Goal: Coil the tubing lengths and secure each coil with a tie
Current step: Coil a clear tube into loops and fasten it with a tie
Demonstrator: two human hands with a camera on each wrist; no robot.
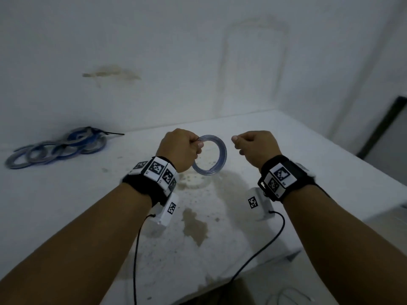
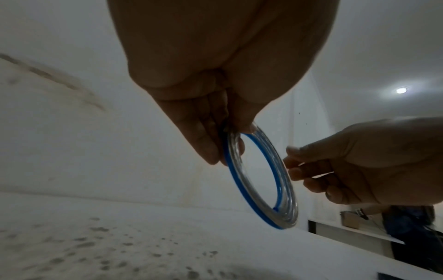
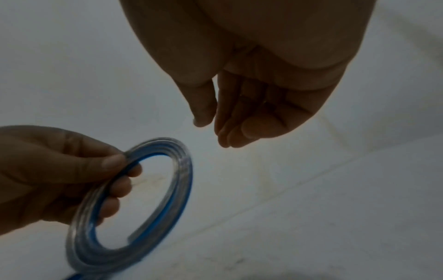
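My left hand holds up a small coil of clear and blue tubing above the white table. Thumb and fingers pinch the coil's left rim, and the fingers hook through the ring. From the left wrist the coil hangs edge-on below the left hand. I see no tie on it. My right hand hovers just right of the coil, apart from it, fingers loosely curled and holding nothing. The right wrist view shows the right hand empty and the blurred coil in the left hand.
A pile of several blue and clear tubing coils lies at the table's back left by the wall, with a black tie sticking out of it. Brown stains mark the table's middle. The table's edge runs along the right and front.
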